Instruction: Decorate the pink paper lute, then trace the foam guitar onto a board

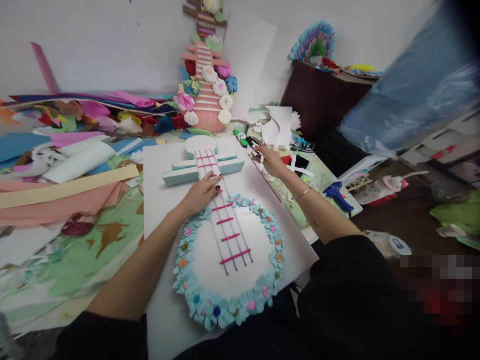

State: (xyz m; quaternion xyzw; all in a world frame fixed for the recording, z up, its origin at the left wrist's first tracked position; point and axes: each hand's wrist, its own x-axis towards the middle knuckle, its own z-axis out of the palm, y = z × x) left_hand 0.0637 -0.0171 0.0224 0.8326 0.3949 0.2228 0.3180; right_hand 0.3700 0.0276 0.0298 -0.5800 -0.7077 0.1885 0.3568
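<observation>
A paper-craft stringed instrument (228, 237) lies on a large white board (161, 285) in front of me. Its round white body is ringed with light-blue paper flowers, and pink bars cross its dark strings. My left hand (202, 192) rests on the neck, fingers stretched over the strings just above the body. Two light-blue crosspieces (183, 175) and a round head (201, 145) lie beyond it. At the board's right edge, my right hand (272, 161) is among markers (245, 140) and small white pieces. Its fingers are curled, and what is between them is unclear.
A pink flower-covered paper instrument (206, 107) leans on the wall behind. Coloured paper sheets (82, 160) pile up on the left. A blue glue gun (338, 196) lies at the right, near a drink cup with a straw (390, 185). Torn white paper (277, 127) lies behind my right hand.
</observation>
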